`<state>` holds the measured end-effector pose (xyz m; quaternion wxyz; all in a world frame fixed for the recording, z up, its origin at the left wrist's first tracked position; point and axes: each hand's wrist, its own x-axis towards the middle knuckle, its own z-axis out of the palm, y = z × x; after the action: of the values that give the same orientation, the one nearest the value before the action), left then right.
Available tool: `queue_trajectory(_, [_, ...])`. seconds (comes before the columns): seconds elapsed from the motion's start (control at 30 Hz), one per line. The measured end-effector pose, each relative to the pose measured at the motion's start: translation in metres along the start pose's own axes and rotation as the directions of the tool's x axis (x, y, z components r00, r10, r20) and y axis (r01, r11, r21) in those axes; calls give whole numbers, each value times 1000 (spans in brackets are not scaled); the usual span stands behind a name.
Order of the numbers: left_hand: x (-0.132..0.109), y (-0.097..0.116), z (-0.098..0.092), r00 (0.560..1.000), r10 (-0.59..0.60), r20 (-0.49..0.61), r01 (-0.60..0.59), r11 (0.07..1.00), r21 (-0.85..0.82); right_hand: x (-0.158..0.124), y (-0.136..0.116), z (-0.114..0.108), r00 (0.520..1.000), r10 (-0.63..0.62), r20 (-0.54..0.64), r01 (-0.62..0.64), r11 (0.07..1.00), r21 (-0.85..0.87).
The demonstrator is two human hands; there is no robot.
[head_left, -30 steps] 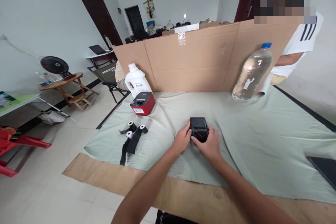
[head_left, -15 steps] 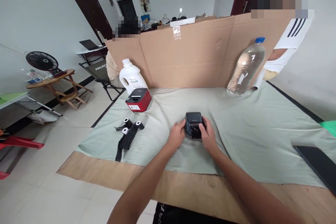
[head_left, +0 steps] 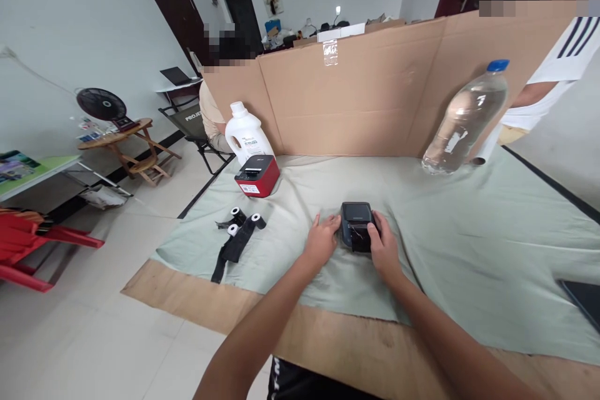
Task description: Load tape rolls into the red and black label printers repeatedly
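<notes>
A dark portable printer (head_left: 356, 212) lies on the pale green cloth in front of me, with glossy black material at its near end. My right hand (head_left: 385, 247) grips its right side, the thumb on top near the front and the fingers along the edge. At the printer's left edge is my left hand (head_left: 323, 240), fingers spread, one of them raised; the fingertips are at or just touching the side. To the left lie several small black rolls (head_left: 244, 236) with white cores, one partly unwound into a strip.
Behind the rolls stand a red and black box-shaped printer (head_left: 260, 178) and a white jug (head_left: 248, 134). A cardboard panel (head_left: 347, 100) crosses the table's back. A water bottle (head_left: 464, 122) leans at right; a dark flat device (head_left: 584, 300) lies at the right edge. Two people are behind the panel.
My view has swung left, so everything sits further right. One left-hand finger now lifts away from the printer. The right hand keeps its grip, and the printer stays on the cloth.
</notes>
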<state>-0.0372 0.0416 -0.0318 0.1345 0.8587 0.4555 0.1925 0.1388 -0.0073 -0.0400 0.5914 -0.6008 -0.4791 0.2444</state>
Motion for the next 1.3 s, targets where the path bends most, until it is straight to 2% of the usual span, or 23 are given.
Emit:
queue_trajectory(0.23, [-1, -5, 4, 998, 55, -2, -54, 995, 82, 0, -5, 0, 1000, 2, -3, -2, 1000, -21])
queue_trajectory(0.33, [0, -5, 5, 998, 55, -4, -55, 996, 69, 0, -7, -1, 1000, 3, 1, -3, 1000, -9])
queue_trajectory(0.5, [3, -5, 2, 999, -26, -26, 22, 993, -116, 0, -8, -2, 1000, 11, 1, -11, 1000, 8])
queue_trajectory(0.67, [7, -13, 0, 995, -102, 0, 94, 919, -383, -2, -9, -2, 1000, -4, -23, 7, 995, 95])
queue_trajectory(0.83, [7, -14, -1, 992, -127, 8, 117, 888, -444, -4, -9, -6, 997, -50, -63, 59, 988, 143])
queue_trajectory(0.97, [8, -13, -2, 989, -147, 2, 132, 880, -456, 13, -5, -6, 993, -108, 43, 99, 981, 170])
queue_trajectory(1.03, [9, -13, -2, 988, -154, 2, 139, 881, -452, 29, -2, -5, 986, -128, 103, 115, 986, 118])
queue_trajectory(1.13, [9, -13, -2, 989, -147, 2, 133, 894, -428, 57, -3, -6, 978, -116, 175, 132, 988, -83])
queue_trajectory(1.23, [8, -12, -3, 992, -129, -8, 114, 909, -402, 80, -11, -11, 960, -85, 266, 175, 925, -336])
queue_trajectory(1.3, [8, -12, -4, 993, -119, -19, 103, 917, -384, 92, -20, -14, 943, -71, 326, 215, 875, -434])
